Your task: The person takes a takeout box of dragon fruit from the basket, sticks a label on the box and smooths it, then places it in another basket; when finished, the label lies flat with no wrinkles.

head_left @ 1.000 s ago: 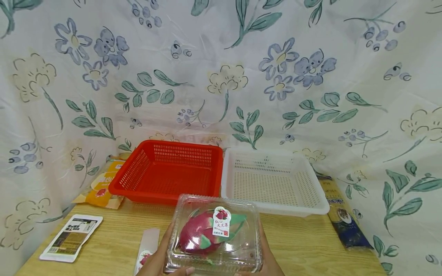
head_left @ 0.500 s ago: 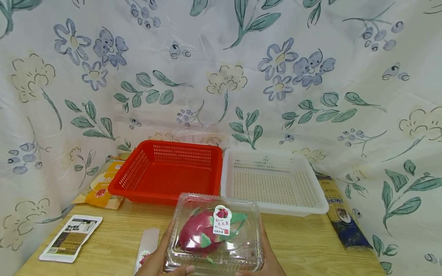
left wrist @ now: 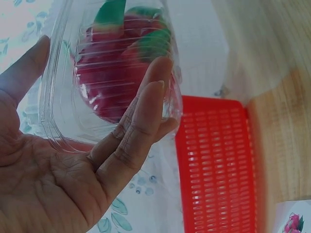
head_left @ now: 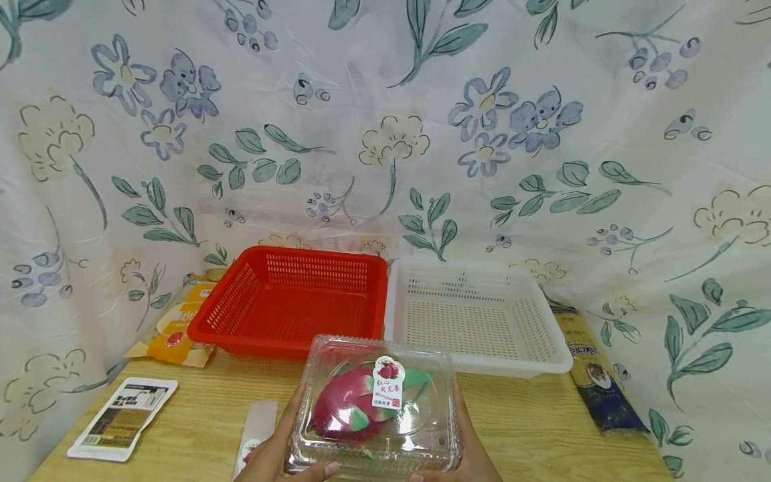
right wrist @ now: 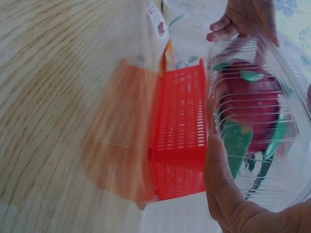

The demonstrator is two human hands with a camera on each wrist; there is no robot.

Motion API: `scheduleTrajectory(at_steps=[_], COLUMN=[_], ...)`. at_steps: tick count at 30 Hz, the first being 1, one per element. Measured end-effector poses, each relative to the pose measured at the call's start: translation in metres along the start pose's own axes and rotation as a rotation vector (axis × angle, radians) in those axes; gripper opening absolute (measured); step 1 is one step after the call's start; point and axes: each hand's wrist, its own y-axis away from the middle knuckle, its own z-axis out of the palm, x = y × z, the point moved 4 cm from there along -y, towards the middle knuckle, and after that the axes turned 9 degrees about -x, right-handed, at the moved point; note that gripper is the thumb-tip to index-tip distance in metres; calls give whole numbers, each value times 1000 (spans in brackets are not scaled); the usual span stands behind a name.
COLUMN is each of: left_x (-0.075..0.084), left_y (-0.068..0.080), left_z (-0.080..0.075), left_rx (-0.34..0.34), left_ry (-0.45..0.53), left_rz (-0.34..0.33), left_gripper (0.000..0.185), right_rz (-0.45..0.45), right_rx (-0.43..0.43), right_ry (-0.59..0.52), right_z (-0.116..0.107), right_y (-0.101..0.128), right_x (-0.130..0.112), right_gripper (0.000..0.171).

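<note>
A clear plastic clamshell box (head_left: 421, 435) with a label (head_left: 388, 383) on its lid is held up above the table, in front of two baskets. Inside it lies a red dragon fruit (head_left: 346, 408) with green scales. My left hand (head_left: 280, 445) grips the box's left side, thumb near the front edge; in the left wrist view its fingers (left wrist: 146, 111) reach under the box. On the opposite side my right hand (head_left: 466, 445) grips it too, and the right wrist view shows its fingers (right wrist: 221, 179) against the ribbed underside.
Behind the box stand a red basket (head_left: 253, 335) and a white basket (head_left: 482, 365), side by side. An orange bag (head_left: 177, 328) lies left of them, a blue-and-gold bag (head_left: 599, 378) right. On the table (head_left: 542, 435) are a white pouch (head_left: 123, 418) and a labelled strip (head_left: 255, 428).
The box stays in both hands at nearly the same spot, raised very slightly. The whole head view has shifted a little; nothing else has moved.
</note>
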Motion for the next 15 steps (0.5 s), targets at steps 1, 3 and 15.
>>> scheduleTrajectory(at_steps=[1, 3, 15], left_x=[0, 0, -1], left_y=[0, 0, -1], left_z=[0, 0, -2], left_rx=[-2, -7, 0], left_ry=[2, 13, 23], left_rz=[1, 3, -46], left_gripper=[115, 114, 116], right_rz=[2, -6, -32], right_rx=[1, 5, 51], right_ry=[3, 16, 62], right_z=[0, 0, 0], right_y=[0, 1, 0], right_x=[-1, -2, -2], right_gripper=[134, 135, 134])
